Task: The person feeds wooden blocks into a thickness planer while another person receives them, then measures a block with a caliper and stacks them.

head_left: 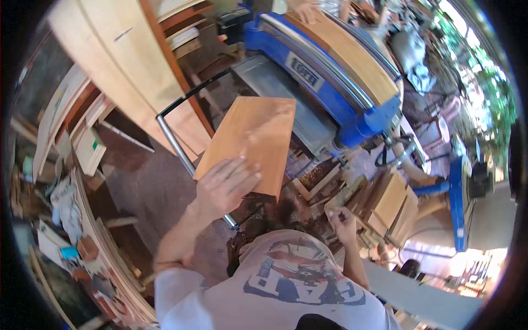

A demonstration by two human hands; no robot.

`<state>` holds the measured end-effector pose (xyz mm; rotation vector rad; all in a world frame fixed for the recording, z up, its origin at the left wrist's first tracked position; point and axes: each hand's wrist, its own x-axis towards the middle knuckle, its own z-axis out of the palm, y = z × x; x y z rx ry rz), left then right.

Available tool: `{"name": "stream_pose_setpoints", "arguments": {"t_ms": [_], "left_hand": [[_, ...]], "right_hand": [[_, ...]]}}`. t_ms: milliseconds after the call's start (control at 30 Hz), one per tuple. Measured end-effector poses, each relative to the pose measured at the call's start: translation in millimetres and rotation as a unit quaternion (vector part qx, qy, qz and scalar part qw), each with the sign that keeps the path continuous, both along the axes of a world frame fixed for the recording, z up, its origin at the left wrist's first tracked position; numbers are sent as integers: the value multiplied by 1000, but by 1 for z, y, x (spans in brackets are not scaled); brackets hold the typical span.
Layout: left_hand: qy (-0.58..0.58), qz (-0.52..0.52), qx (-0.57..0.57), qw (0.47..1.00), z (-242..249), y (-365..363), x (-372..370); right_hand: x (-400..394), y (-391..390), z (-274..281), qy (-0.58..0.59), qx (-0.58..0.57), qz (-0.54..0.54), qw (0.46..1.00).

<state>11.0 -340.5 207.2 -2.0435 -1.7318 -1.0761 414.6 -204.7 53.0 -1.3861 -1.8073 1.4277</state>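
A flat wooden board (pixel 258 129) lies tilted in front of the blue thickness planer (pixel 308 77), near its metal table (pixel 280 99). My left hand (pixel 228 184) rests on the near left part of the board, its fingers stretched over the top face and slightly blurred. Low on the right, my right hand (pixel 342 223) hangs beside a stack of wood pieces (pixel 388 203). Its fingers are loosely curled and apart, and I see nothing held in them.
A metal roller bar (pixel 176 144) stands left of the board. Wide planks (pixel 118 60) lean at the upper left. Another person's hand (pixel 307 12) touches a wooden piece (pixel 352 47) on top of the planer. A handwheel (pixel 397 151) juts out at the planer's right.
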Motion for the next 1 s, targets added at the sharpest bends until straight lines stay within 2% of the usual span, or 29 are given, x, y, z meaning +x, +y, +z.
{"name": "stream_pose_setpoints", "arguments": {"t_ms": [33, 133, 167, 233, 333, 433, 467, 500, 533, 633, 733, 833, 967, 1000], "left_hand": [[101, -22, -11, 995, 6, 0, -5], [102, -62, -31, 992, 12, -7, -18], [100, -69, -35, 992, 12, -8, -18], [95, -87, -36, 991, 9, -5, -19], [28, -63, -16, 998, -4, 6, -19], [-143, -2, -3, 990, -22, 20, -23], [-349, 52, 18, 935, -29, 30, -24], [-538, 102, 32, 836, -38, 43, -27], [-700, 147, 40, 698, -49, 56, -29], [-843, 121, 133, 507, -126, 95, -46], [-884, 60, 132, 445, -186, 124, -55], [-882, 49, 113, 455, -221, 154, -57], [-881, 92, 53, 461, -257, 204, -49], [-874, 121, 49, 468, -253, 219, -45]], "right_hand": [[2, 2, -5, -29, 40, 15, 999], [3, 1, 4, -93, -5, 4, 996], [-1, 0, 10, -123, 53, 13, 991], [5, 1, -1, -112, 62, 7, 992], [15, 1, -6, -104, 87, 9, 991], [21, -2, -6, -140, 60, -15, 988], [25, -6, -6, -159, 39, -32, 986], [29, -10, -7, -166, 47, -34, 985], [32, -13, -8, -171, 54, -37, 983], [53, -27, -40, -144, 42, -68, 986], [57, -45, -35, -168, 41, -51, 984], [55, -54, -35, -185, 13, -58, 981], [46, -54, -14, -267, -81, -53, 959], [54, -56, -24, -243, -73, -61, 965]]}}
